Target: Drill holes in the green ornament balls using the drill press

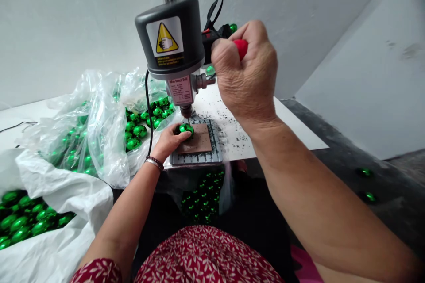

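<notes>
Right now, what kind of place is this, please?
Probably a small workshop: a bench drill stands on a white table, dark chips lie around its base, and bags hold many green balls.

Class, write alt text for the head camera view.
Left hand steadies a green ball on a board beneath a bench drill; right hand grips its red handle. Bagged green balls sit left.
</notes>
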